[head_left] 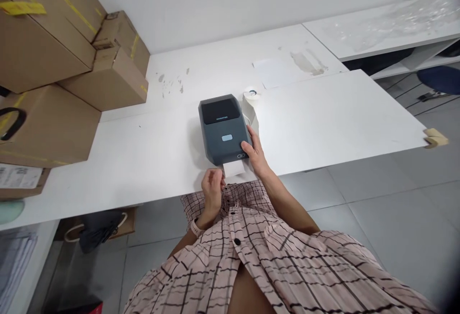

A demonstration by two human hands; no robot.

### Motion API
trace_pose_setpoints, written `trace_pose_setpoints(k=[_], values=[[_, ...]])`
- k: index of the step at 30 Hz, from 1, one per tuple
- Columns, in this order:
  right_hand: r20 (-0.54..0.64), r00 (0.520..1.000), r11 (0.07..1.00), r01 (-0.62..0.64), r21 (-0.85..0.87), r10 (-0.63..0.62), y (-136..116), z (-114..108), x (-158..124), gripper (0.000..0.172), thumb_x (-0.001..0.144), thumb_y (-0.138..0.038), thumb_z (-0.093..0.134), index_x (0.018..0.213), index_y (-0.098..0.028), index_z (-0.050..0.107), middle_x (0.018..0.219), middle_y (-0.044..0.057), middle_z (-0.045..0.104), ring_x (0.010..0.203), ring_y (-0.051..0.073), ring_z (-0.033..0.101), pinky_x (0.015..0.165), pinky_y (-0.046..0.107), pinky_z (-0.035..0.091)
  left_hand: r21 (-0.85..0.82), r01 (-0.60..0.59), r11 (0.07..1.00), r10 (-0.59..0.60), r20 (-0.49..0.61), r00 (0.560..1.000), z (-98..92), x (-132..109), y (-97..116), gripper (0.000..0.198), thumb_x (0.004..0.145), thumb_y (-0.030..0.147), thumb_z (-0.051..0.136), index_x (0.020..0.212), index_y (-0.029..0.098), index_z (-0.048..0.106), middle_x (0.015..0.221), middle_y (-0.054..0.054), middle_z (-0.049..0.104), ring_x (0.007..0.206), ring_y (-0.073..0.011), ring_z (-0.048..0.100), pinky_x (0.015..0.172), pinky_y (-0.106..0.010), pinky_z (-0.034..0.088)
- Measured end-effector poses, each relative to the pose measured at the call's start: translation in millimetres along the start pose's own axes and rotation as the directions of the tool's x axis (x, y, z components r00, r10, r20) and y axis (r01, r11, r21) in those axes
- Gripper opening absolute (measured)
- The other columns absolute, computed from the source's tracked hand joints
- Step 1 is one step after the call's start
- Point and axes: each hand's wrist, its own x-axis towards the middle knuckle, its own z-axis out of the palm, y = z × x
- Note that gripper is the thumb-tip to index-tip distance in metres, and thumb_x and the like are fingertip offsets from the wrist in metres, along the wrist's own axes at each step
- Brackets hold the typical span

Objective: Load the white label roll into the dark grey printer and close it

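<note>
A dark grey label printer (215, 134) with a black window and a pale button sits near the front edge of the white table. From its front slot sticks a blank white label (234, 167). My right hand (256, 153) grips the printer's front right side, its thumb on top beside a small round mark. Below the printer's front left corner, my left hand (212, 185) has its fingers curled together at the label's left edge. Whether they pinch the label is hidden. Behind the printer stands a roll of white labels (251, 95), its strip running down along the printer's right side.
Cardboard boxes (72, 79) are stacked on the left of the table (323, 117). A white sheet (271, 72) lies toward the back, with clear plastic wrap (391, 24) at the far right. A corner guard (435, 138) sticks out at the table's right corner.
</note>
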Motion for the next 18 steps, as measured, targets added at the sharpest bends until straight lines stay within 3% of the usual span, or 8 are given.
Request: trace_pose_setpoints(k=[3,6,8,10,13,16,18], values=[[-0.008,1.0,0.999,0.026,-0.039,-0.026,4,1,0,0.089,0.093,-0.075,0.049,0.164,-0.025,0.026,0.17,0.013,0.035,0.158,0.03,0.033,0.13,0.051,0.031,-0.044,0.214,0.976,-0.193,0.292,0.937,0.4,4,13,0.048,0.085,0.065,0.065,0.068,0.02,0.061,0.062,-0.001,0.06,0.048,-0.0116,0.05,0.05,-0.028,0.04],[-0.023,0.999,0.998,0.038,-0.048,-0.039,8,3,-1,0.083,0.096,-0.069,0.049,0.163,-0.025,0.028,0.169,0.013,0.037,0.156,0.03,0.037,0.128,0.051,0.034,-0.047,0.282,0.958,-0.242,0.388,0.889,3.2,10,27,0.044,0.078,0.061,0.072,0.068,0.02,0.062,0.063,-0.001,0.062,0.046,-0.0102,0.048,0.049,-0.027,0.038],[-0.052,0.996,0.995,0.063,-0.077,-0.067,6,3,-2,0.076,0.097,-0.064,0.049,0.161,-0.026,0.031,0.167,0.013,0.041,0.152,0.03,0.044,0.124,0.053,0.04,0.033,0.162,0.986,-0.163,0.357,0.92,4.3,11,29,0.044,0.08,0.059,0.07,0.063,0.02,0.058,0.058,0.001,0.057,0.047,-0.0099,0.046,0.05,-0.027,0.036],[-0.12,0.976,0.967,0.156,-0.203,-0.183,-2,3,-4,0.067,0.099,-0.056,0.051,0.157,-0.026,0.037,0.165,0.012,0.045,0.152,0.031,0.043,0.123,0.055,0.04,0.197,-0.077,0.977,0.016,0.296,0.955,3.6,11,28,0.045,0.084,0.054,0.065,0.058,0.021,0.05,0.052,0.003,0.049,0.049,-0.0099,0.042,0.054,-0.027,0.033],[-0.089,0.862,0.769,0.392,-0.504,-0.498,-24,2,-7,0.046,0.101,-0.036,0.052,0.147,-0.031,0.048,0.151,0.007,0.061,0.156,0.029,0.037,0.128,0.056,0.03,0.394,-0.361,0.845,0.234,0.334,0.913,-3.1,14,25,0.045,0.088,0.044,0.06,0.055,0.021,0.04,0.05,0.005,0.039,0.052,-0.0098,0.035,0.057,-0.028,0.028],[0.125,0.762,0.561,0.567,-0.603,-0.635,-44,4,-11,0.042,0.102,-0.025,0.053,0.143,-0.033,0.05,0.122,0.001,0.079,0.148,0.026,0.049,0.131,0.055,0.019,0.415,-0.421,0.806,0.252,0.403,0.88,-17.7,17,23,0.046,0.092,0.044,0.055,0.055,0.021,0.043,0.051,0.004,0.042,0.052,-0.0108,0.039,0.058,-0.028,0.03],[0.19,0.756,0.519,0.586,-0.622,-0.626,-50,9,-12,0.043,0.101,-0.029,0.057,0.143,-0.031,0.049,0.116,0.0,0.081,0.14,0.027,0.058,0.13,0.056,0.014,0.414,-0.368,0.833,0.247,0.317,0.916,-29.1,19,22,0.045,0.095,0.046,0.054,0.058,0.022,0.049,0.054,0.002,0.049,0.055,-0.0125,0.047,0.059,-0.028,0.036]])
